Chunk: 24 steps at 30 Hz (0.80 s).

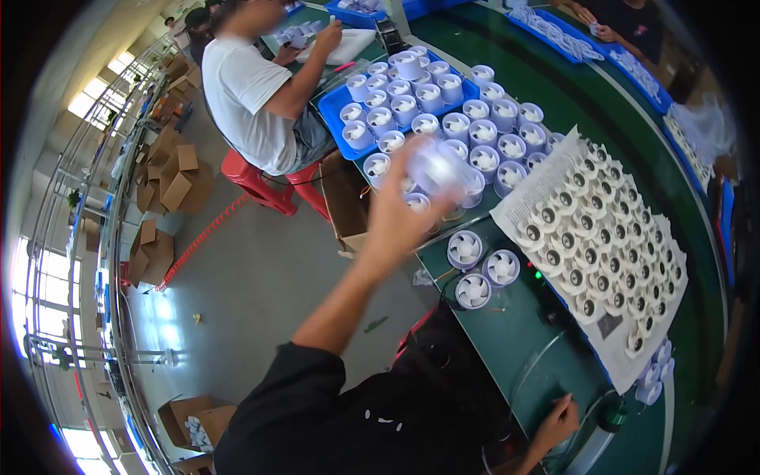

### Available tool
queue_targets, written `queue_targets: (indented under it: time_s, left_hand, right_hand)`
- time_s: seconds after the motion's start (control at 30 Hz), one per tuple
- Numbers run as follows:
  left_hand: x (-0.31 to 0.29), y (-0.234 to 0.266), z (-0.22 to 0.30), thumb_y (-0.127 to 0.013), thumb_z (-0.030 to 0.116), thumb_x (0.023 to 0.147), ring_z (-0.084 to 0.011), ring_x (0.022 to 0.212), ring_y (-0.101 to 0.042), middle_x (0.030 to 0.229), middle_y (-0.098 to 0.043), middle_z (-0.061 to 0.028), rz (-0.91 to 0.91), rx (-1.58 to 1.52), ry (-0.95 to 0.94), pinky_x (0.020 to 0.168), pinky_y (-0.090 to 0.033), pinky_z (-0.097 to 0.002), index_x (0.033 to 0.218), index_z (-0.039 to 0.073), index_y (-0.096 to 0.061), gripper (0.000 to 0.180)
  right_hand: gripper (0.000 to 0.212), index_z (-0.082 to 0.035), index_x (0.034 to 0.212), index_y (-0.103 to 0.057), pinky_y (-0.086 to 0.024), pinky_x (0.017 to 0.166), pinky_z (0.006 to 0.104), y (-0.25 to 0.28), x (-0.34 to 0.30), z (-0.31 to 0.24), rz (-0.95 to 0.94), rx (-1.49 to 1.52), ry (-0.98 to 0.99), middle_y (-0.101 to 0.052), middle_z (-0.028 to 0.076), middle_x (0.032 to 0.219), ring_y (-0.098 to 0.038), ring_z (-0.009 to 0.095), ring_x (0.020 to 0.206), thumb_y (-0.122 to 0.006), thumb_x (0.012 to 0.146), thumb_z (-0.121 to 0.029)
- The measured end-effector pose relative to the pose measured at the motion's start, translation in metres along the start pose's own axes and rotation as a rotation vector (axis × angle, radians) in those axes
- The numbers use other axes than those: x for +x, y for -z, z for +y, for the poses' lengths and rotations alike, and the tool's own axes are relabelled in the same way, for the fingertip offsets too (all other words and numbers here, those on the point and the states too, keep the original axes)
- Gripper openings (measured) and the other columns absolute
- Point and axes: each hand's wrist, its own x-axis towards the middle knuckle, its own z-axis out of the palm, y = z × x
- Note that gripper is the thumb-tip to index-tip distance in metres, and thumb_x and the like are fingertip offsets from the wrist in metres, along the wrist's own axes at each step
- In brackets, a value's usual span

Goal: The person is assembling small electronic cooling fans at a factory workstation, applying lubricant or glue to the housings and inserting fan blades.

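A blurred white fan (437,166) shows against the packed fans (484,161), in the left hand (398,212); that grip, parted to its width, spans its sides, probably sparing the blades. At five o'clock, three fans (473,291) face upward on the counter (513,332), apparently set within reach. Farther along, the right hand (559,423) half-curls; I cannot tell whether it holds anything.

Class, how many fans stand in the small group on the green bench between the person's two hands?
3: the upper-left fan, the right fan and the lower fan, clustered together on the bench. None in this group appears hidden.
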Motion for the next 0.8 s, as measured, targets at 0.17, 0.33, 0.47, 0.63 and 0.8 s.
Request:
queue_targets:
  time_s: [0.17, 0.33, 0.47, 0.63, 0.8]
  left_hand:
    - [0.135, 0.102, -0.156, -0.081, 0.021, 0.071, -0.0212, 0.096, -0.062, 0.104, -0.063, -0.0151, 0.290, 0.209, 0.078, 0.084, -0.049, -0.0316, 0.117, -0.001, -0.054, 0.058]
    - [0.236, 0.205, -0.307, -0.081, 0.029, 0.062, -0.0266, 0.103, -0.063, 0.112, -0.065, -0.0151, 0.296, 0.560, 0.273, 0.089, -0.049, -0.0381, 0.116, 0.006, -0.062, 0.061]
    - [0.233, 0.183, -0.385, -0.070, 0.039, 0.071, -0.0286, 0.100, -0.063, 0.109, -0.067, -0.0159, -0.097, 0.679, 0.305, 0.088, -0.048, -0.0416, 0.117, 0.006, -0.065, 0.057]
    - [0.187, 0.170, -0.386, -0.055, 0.023, 0.093, -0.0333, 0.119, -0.050, 0.135, -0.049, -0.0205, -0.316, 0.247, -0.174, 0.096, -0.044, -0.0449, 0.124, 0.003, -0.056, 0.037]
    - [0.356, 0.112, -0.318, -0.053, 0.023, 0.096, -0.0305, 0.102, -0.055, 0.115, -0.057, -0.0188, -0.131, 0.288, -0.300, 0.088, -0.046, -0.0421, 0.109, -0.001, -0.061, 0.029]
  right_hand:
    - [0.039, 0.003, 0.065, -0.052, -0.028, 0.048, 0.0319, -0.002, 0.002, -0.013, -0.015, 0.027, -0.022, -0.043, 0.007, 0.055, -0.037, 0.013, 0.051, -0.052, 0.098, -0.018]
    - [0.029, 0.003, 0.066, -0.055, -0.033, 0.048, 0.0381, -0.007, 0.004, -0.011, -0.018, 0.075, 0.008, -0.051, 0.012, 0.059, -0.047, 0.025, 0.050, -0.056, 0.092, -0.009]
    - [0.028, 0.000, 0.062, -0.057, -0.037, 0.050, 0.0375, -0.001, 0.007, -0.018, 0.051, 0.032, 0.019, -0.053, 0.013, 0.058, -0.050, 0.027, 0.051, -0.063, 0.088, -0.009]
    - [0.020, -0.002, 0.064, -0.059, -0.043, 0.053, 0.0368, 0.009, 0.009, -0.020, 0.050, 0.114, 0.054, -0.055, 0.012, 0.063, -0.054, 0.028, 0.057, -0.069, 0.080, -0.008]
    - [0.015, -0.003, 0.073, -0.062, -0.045, 0.054, 0.0347, 0.100, -0.002, -0.016, 0.243, 0.089, 0.046, -0.056, 0.010, 0.066, -0.055, 0.025, 0.060, -0.068, 0.083, -0.012]
